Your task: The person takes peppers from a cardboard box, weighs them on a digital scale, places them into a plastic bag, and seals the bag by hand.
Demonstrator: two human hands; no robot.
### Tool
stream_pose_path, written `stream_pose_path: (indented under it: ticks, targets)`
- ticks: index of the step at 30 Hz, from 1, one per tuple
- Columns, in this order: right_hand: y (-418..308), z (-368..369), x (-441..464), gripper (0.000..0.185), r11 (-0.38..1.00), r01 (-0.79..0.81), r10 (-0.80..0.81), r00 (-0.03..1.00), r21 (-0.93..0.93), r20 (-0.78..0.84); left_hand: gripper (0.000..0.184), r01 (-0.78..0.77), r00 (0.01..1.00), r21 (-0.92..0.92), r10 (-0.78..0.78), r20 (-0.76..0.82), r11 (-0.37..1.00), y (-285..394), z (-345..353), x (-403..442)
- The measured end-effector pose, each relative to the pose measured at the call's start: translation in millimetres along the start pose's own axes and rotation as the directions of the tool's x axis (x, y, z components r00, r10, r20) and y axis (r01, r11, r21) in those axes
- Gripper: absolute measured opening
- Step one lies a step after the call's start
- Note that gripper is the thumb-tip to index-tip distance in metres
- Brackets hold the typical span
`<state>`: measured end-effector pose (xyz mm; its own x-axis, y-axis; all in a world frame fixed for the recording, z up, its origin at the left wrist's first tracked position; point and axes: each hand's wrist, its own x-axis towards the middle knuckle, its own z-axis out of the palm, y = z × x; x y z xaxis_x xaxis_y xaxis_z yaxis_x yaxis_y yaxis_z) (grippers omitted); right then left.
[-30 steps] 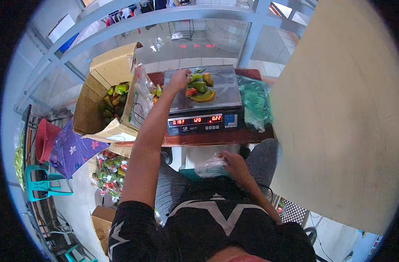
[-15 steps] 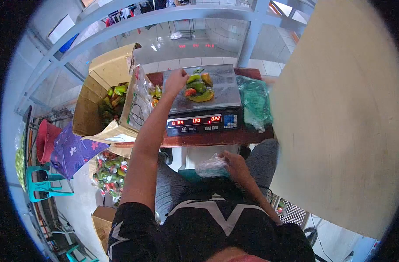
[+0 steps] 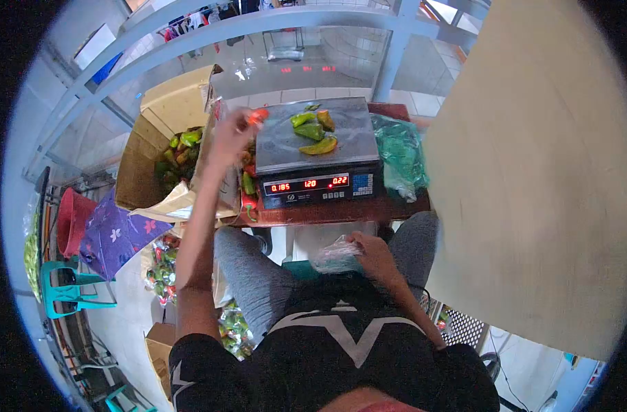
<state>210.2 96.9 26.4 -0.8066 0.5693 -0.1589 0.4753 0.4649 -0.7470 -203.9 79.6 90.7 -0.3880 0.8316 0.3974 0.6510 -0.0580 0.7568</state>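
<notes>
My left hand [image 3: 231,137], slightly blurred, is raised over the left edge of the weighing scale [image 3: 276,147] and pinches a red pepper [image 3: 258,115]. Several green and yellowish peppers [image 3: 312,132] lie on the scale's metal plate, with a small green piece near its back edge. Red digits glow on the scale's display [image 3: 310,183]. Down at my lap, my right hand [image 3: 375,255] has its fingers closed on a crumpled clear plastic bag [image 3: 336,255]. More red and green peppers [image 3: 249,189] sit beside the scale on its left, partly behind my left forearm.
A cardboard box [image 3: 136,172] of peppers stands left of the scale. Green plastic bags [image 3: 401,158] lie to its right on the brown table [image 3: 313,215]. A large wooden board [image 3: 526,192] rises on my right. Bagged peppers [image 3: 235,332] rest on the floor.
My left hand has moved left from the scale plate with the red pepper that lay among the others. The right hand keeps its bag in nearly the same spot.
</notes>
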Motion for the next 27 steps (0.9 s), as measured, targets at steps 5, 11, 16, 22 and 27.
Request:
stream_pose_path:
  ticks: [5, 11, 16, 22, 27]
  targets:
    - [1, 14, 1, 0.033, 0.992, 0.122, -0.122, 0.992, -0.002, -0.024, 0.029, 0.154, 0.941, 0.281, -0.054, -0.335, 0.947, 11, -99, 1]
    - [-23, 4, -2, 0.032, 0.990, 0.137, -0.138, 0.990, -0.022, -0.021, 0.034, 0.296, 0.902, 0.474, -0.078, -0.425, 0.829, -91, -110, -29]
    - [-9, 13, -4, 0.032, 0.986, 0.166, -0.167, 0.985, -0.023, -0.050, 0.033, 0.338, 0.901, 0.466, -0.139, -0.411, 0.817, -78, -104, -28]
    - [-19, 15, 0, 0.028, 0.981, 0.186, -0.184, 0.982, -0.058, 0.028, 0.035, 0.386, 0.902, 0.482, -0.212, -0.376, 0.786, -84, -101, -30]
    - [-11, 22, -2, 0.035, 0.975, 0.216, -0.218, 0.976, -0.055, -0.018, 0.039, 0.416, 0.883, 0.430, -0.242, -0.403, 0.802, -105, -99, -27]
